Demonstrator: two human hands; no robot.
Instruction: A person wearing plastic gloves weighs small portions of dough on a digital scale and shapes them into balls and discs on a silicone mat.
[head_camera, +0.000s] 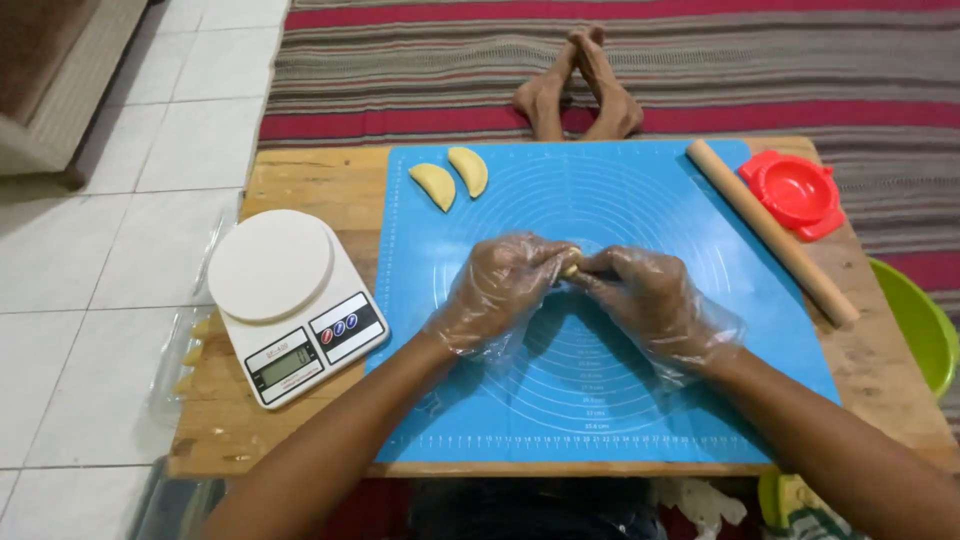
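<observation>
Low on a striped rug beside white floor tiles sits a wooden board (300, 185) carrying a blue pastry mat (640, 420). Near the mat's middle, both plastic-gloved hands meet fingertip to fingertip around a small piece of dough (571, 266). The left hand (497, 290) and right hand (648, 300) each pinch it closed from their own side, so the dough lies squarely between them, equally near to both, mostly hidden; its long axis cannot be told. Two folded half-moon pastries (450, 178) lie at the mat's far left corner. A rolling pin (770, 230) runs slantwise along the mat's right edge, just beside a red pastry press (793, 192). A white kitchen scale (290, 300) stands at the board's left edge.
</observation>
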